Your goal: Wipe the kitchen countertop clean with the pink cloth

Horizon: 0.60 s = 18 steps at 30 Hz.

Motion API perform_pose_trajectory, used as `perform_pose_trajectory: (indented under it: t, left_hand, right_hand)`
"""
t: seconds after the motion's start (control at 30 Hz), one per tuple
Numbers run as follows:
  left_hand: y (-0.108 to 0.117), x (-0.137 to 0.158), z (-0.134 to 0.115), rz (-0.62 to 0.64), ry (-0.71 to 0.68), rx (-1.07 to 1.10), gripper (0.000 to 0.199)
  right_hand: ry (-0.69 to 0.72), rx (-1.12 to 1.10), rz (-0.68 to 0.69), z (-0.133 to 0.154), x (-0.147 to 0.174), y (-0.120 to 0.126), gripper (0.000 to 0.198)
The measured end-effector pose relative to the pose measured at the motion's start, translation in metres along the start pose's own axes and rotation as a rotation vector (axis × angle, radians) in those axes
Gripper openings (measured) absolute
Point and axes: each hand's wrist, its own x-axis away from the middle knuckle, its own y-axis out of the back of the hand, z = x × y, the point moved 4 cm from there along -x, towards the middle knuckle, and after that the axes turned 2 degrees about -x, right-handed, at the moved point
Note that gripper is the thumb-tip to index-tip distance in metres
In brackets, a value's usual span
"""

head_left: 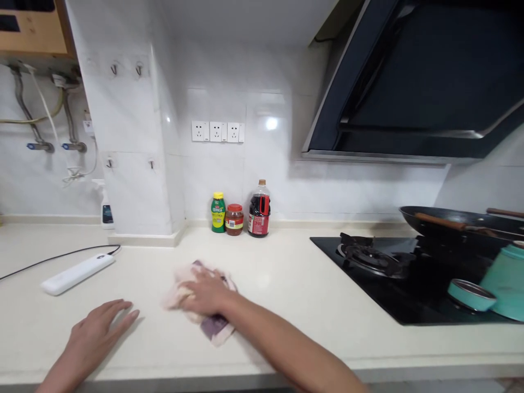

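Crumpled cloth [215, 326] under R hand [207, 295], left of gas hob [409, 301]; R grip blurred, can't tell; L hand [95, 334] thumb/fingers apart.

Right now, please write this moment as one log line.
right hand: on cloth | left hand: nothing visibly held, near white device | behind cloth: green bottle, red-lidded jar, dark bottle

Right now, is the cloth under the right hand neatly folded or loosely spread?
Loosely spread and rumpled: the cloth sticks out unevenly around the right hand, with ragged outlines. Can't tell about layers underneath.
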Motion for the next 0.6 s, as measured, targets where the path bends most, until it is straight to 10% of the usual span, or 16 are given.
perform_pose_trajectory:
  t: [0.2,0.4,0.6]
  left_hand:
    - [0.003,0.001,0.002,-0.007,-0.024,0.027,0.057]
    - [0.010,0.006,-0.006,0.046,-0.029,0.013,0.060]
    - [0.013,0.005,-0.010,0.073,-0.014,0.013,0.059]
  right_hand:
    - [0.320,-0.047,0.034,0.045,0.055,-0.021,0.061]
    - [-0.164,0.028,-0.245,-0.074,0.142,0.039,0.045]
    - [-0.575,0.110,-0.486,-0.171,0.297,0.063,0.050]
